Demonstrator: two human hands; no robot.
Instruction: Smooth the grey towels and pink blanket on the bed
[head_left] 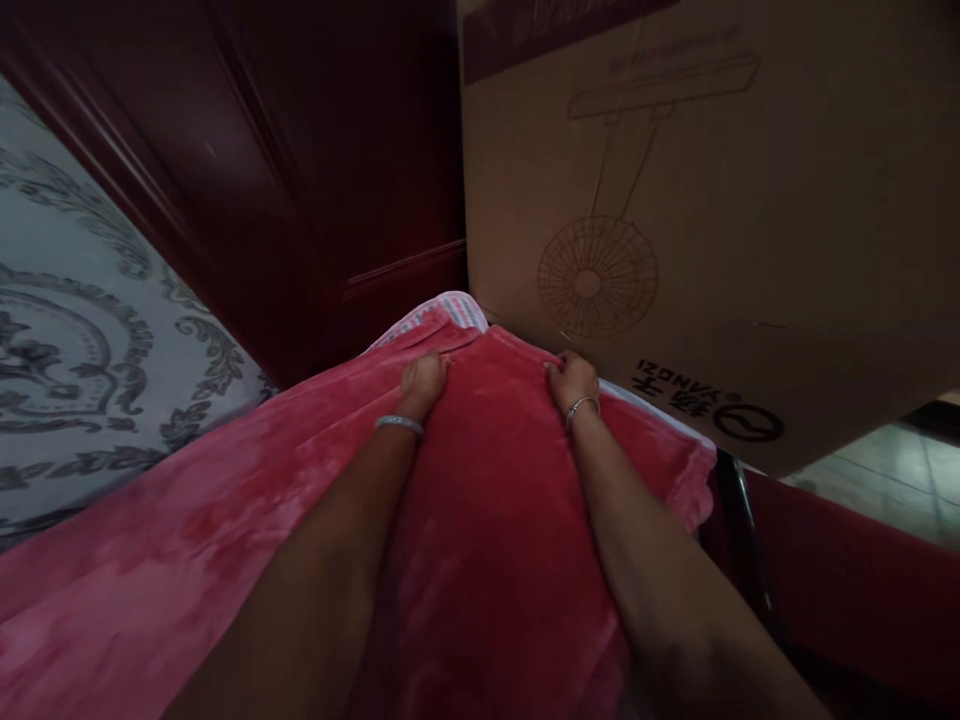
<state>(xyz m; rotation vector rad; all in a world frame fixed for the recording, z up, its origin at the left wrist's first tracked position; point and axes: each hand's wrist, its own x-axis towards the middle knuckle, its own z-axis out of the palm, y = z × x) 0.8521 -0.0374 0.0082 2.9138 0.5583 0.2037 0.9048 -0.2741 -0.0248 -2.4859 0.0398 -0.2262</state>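
Observation:
A red plush blanket (495, 500) spreads over a long, low surface and fills the lower middle of the view. My left hand (424, 384), with a bracelet at its wrist, grips the blanket near its far end, fingers curled into the cloth. My right hand (573, 382), also wearing a bracelet, pinches the far edge to the right. Between the two hands the cloth is pulled fairly taut. Beyond them a striped pink, white and grey cloth (461, 308) shows from under the blanket. A pale border (660, 410) sticks out along the right side.
A large cardboard box (712, 220) printed with a fan stands close behind the right hand. Dark red wood panelling (352, 140) rises at the far left, beside patterned wallpaper (82, 350). A dark metal rail (742, 520) and tiled floor (877, 490) lie to the right.

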